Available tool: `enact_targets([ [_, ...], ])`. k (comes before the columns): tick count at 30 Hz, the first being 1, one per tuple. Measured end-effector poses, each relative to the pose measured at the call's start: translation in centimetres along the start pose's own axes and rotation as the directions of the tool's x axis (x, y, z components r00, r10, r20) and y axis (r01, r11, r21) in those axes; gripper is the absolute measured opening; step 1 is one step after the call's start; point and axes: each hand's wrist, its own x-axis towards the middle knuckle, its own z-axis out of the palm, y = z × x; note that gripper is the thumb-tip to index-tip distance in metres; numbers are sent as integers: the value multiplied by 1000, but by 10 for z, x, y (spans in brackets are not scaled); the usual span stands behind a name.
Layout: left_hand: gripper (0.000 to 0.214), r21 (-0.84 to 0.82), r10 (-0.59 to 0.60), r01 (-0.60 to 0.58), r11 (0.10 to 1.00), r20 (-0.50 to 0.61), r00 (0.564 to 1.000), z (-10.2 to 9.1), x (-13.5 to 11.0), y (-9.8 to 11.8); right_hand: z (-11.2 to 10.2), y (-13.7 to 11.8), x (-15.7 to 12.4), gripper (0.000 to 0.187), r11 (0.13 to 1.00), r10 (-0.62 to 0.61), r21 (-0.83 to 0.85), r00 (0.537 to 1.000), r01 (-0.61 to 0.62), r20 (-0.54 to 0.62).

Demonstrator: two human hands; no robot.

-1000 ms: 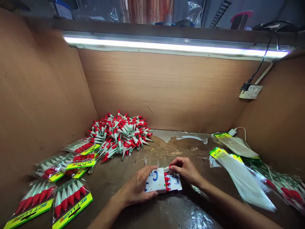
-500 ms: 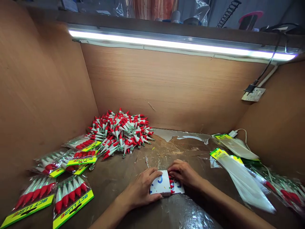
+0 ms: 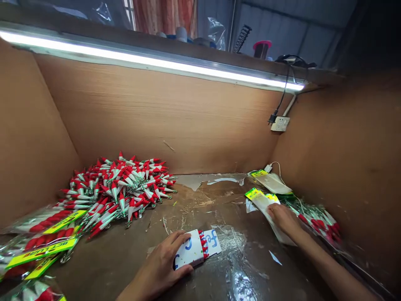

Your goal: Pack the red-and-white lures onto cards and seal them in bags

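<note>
My left hand (image 3: 166, 257) is wrapped round a small white box (image 3: 193, 247) with blue writing, which lies on the bench. Red tips of fishing lures (image 3: 204, 243) stick out of its right end, over a white card flap (image 3: 213, 241). Over on the right, my right hand (image 3: 285, 219) has its fingers bent together on a clear plastic bag (image 3: 261, 201) with a yellow-green header. That bag lies in a flat stack, and the hand covers part of it.
A big heap of red and white lures (image 3: 122, 184) lies at the back left. Packed lure bags (image 3: 44, 251) are spread in front of it. Further bags (image 3: 271, 182) and lures (image 3: 322, 225) lie along the right wall. A plug (image 3: 272, 120) hangs by the socket.
My right hand has left the white box and moved right onto the plastic bags. My left hand still holds the box, now tilted. The view has turned to the right.
</note>
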Motion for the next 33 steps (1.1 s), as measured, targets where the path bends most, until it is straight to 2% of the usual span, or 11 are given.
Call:
enact_targets([
  [11, 68, 70, 15, -18, 997, 34, 999, 16, 16, 20, -5, -8, -1, 31, 997, 37, 66, 998, -34, -54],
  [18, 98, 154, 100, -93, 984, -42, 994, 3, 16, 38, -44, -11, -1, 29, 981, 96, 184, 985, -69, -142],
  [20, 97, 188, 151, -130, 973, -102, 983, -6, 23, 59, -66, -32, -9, 28, 967, 23, 252, 975, 35, -221],
  [21, 94, 205, 182, -154, 967, -125, 975, -11, 28, 72, -77, -49, -16, 27, 943, -93, 286, 962, 168, -256],
  [22, 91, 221, 218, -184, 958, -144, 965, -15, 33, 85, -89, -68, -24, 25, 878, -270, 330, 927, 348, -260],
  [23, 90, 235, 250, -209, 949, -158, 955, -19, 39, 98, -101, -88, -33, 24, 766, -461, 372, 851, 524, -250],
  [25, 88, 238, 301, -263, 935, -139, 943, -26, 49, 115, -122, -126, -50, 24, 488, -745, 442, 623, 753, -239],
  [26, 80, 217, 307, -277, 936, -120, 944, -28, 53, 119, -132, -141, -56, 23, 389, -791, 485, 553, 784, -260],
  [28, 42, 118, 248, -235, 965, -103, 963, -34, 57, 115, -144, -161, -59, 19, 277, -792, 603, 533, 749, -298],
  [30, 14, -37, 88, -93, 995, -107, 990, -39, 56, 99, -148, -171, -52, 20, 228, -762, 733, 586, 641, -275],
  [33, 37, -255, -163, 140, 957, -72, 984, -41, 46, 67, -136, -181, -33, 27, 198, -745, 879, 649, 434, -153],
])
